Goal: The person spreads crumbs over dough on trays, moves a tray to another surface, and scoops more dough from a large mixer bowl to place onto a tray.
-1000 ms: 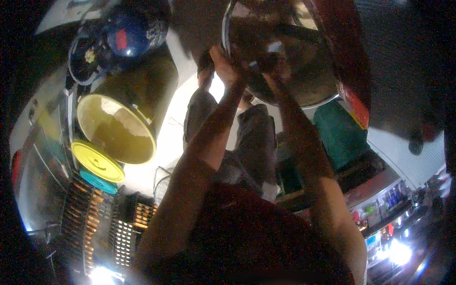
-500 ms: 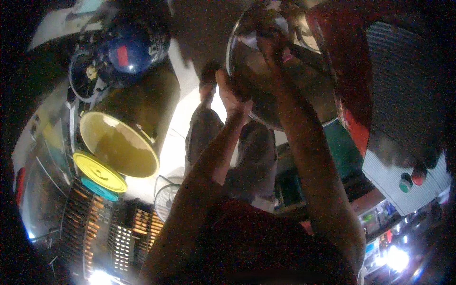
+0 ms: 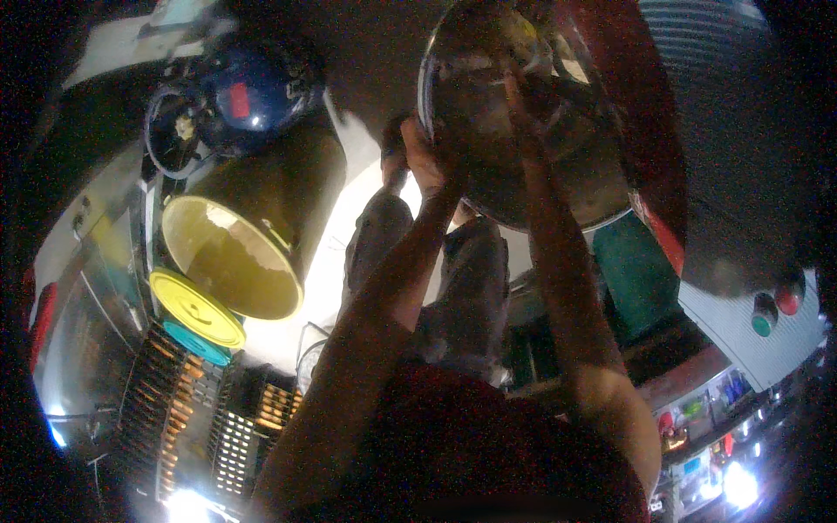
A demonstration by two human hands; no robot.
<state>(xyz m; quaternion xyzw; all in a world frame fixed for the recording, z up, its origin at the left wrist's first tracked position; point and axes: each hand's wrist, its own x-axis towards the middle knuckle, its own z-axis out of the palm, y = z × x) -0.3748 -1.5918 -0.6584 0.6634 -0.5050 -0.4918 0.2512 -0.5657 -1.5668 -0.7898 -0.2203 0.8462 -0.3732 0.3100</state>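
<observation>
A large round metal bowl (image 3: pixel 567 196) is tilted in front of me at the upper middle, its shiny rim facing me. My left hand (image 3: pixel 427 161) grips the bowl's left rim, with the fingers partly hidden at its edge. My right hand (image 3: pixel 526 109) reaches into the bowl, close to its inner surface. Shadow and blur hide its fingers, so I cannot make out whether it holds anything. A small yellow patch shows near the bowl's far side, too blurred to name.
To the left are a dark blue rounded machine (image 3: pixel 253 96), a large yellowish bin (image 3: pixel 288 187) on its side, a yellow lid (image 3: pixel 196 307) and slatted crates (image 3: pixel 235 444). A red panel (image 3: pixel 645 131) borders the bowl's right. Green and red buttons (image 3: pixel 765 315) sit on ribbed metal.
My right hand has shifted a little within the bowl. The left hand keeps its hold on the rim. The surroundings have moved slightly to the right in view.
</observation>
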